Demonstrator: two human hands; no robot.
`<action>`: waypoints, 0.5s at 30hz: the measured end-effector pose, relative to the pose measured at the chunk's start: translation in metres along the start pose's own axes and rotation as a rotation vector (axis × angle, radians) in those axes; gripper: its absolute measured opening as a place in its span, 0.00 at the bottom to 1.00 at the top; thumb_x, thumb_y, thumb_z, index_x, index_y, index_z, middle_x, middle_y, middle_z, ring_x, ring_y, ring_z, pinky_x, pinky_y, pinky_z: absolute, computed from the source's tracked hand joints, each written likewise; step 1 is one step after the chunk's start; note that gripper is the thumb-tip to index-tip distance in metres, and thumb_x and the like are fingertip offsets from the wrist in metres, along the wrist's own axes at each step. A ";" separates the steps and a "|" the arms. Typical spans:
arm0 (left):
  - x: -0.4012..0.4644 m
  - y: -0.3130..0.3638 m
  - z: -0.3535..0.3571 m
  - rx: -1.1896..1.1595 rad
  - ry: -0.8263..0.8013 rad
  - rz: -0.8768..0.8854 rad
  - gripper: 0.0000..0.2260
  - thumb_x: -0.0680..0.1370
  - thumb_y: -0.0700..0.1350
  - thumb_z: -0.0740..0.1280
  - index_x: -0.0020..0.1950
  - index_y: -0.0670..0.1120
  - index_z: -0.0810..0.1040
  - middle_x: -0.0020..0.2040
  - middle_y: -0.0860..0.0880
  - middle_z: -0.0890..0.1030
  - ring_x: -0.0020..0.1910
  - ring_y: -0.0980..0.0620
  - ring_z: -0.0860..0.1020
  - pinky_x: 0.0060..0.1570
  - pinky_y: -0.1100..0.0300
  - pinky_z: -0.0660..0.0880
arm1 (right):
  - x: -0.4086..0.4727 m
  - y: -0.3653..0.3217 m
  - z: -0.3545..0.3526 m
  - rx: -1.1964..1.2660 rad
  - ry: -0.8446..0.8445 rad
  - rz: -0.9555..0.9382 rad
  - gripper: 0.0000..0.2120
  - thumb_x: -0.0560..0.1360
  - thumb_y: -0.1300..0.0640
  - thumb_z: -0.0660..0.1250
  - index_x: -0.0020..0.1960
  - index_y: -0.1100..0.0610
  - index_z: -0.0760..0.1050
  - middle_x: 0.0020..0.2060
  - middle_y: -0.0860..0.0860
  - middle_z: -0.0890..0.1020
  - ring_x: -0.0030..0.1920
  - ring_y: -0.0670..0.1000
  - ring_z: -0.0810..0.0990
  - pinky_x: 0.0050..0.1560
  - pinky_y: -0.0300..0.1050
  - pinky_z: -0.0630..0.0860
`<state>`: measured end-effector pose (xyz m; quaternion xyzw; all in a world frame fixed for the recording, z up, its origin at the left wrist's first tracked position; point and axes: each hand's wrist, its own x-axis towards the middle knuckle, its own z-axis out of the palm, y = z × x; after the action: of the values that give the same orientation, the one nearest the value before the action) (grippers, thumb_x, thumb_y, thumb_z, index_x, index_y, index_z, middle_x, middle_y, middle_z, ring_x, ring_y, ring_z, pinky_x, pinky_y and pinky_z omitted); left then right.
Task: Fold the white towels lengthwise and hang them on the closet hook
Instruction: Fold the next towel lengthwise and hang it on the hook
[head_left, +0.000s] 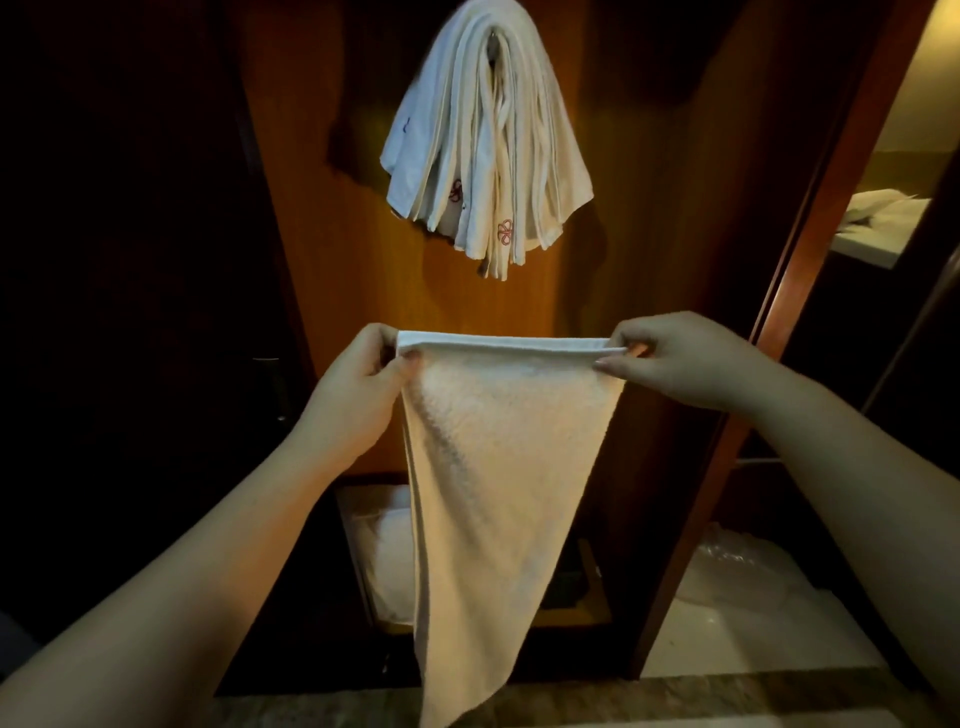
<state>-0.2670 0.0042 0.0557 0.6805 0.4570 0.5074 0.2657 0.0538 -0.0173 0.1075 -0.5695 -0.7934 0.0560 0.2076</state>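
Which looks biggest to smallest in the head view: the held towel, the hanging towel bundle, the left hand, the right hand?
1. Held towel, though it is nearer the camera.
2. Hanging towel bundle, farther back.
3. Left hand and right hand: they look alike, so no ranking.

The held towel (498, 467) is plain white, tinted warm cream by the light. The hung towels (483, 135) are white, some with small red flower-like emblems near their ends. The closet panel (332, 249) is orange-brown wood.
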 end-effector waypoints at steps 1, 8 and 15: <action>0.000 0.000 0.001 0.018 -0.017 -0.008 0.08 0.82 0.54 0.62 0.45 0.66 0.74 0.44 0.65 0.80 0.42 0.65 0.79 0.41 0.59 0.73 | 0.001 0.000 0.000 -0.034 -0.032 0.004 0.06 0.78 0.42 0.66 0.45 0.42 0.76 0.42 0.43 0.79 0.42 0.42 0.76 0.37 0.40 0.69; 0.002 0.003 -0.006 -0.311 -0.140 -0.077 0.06 0.77 0.55 0.64 0.41 0.63 0.77 0.39 0.62 0.79 0.40 0.62 0.79 0.41 0.63 0.75 | 0.002 0.003 0.007 0.213 0.132 -0.011 0.05 0.77 0.48 0.69 0.46 0.42 0.73 0.40 0.43 0.78 0.39 0.38 0.77 0.35 0.33 0.70; -0.007 0.012 -0.005 -0.543 -0.106 -0.053 0.06 0.77 0.51 0.66 0.41 0.62 0.79 0.42 0.58 0.82 0.42 0.58 0.81 0.40 0.61 0.77 | -0.013 -0.005 0.039 0.788 0.258 0.059 0.05 0.79 0.44 0.66 0.48 0.41 0.80 0.43 0.41 0.85 0.44 0.40 0.83 0.47 0.39 0.77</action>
<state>-0.2677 -0.0080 0.0636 0.5977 0.3073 0.5680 0.4751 0.0375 -0.0254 0.0699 -0.4713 -0.6621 0.2893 0.5058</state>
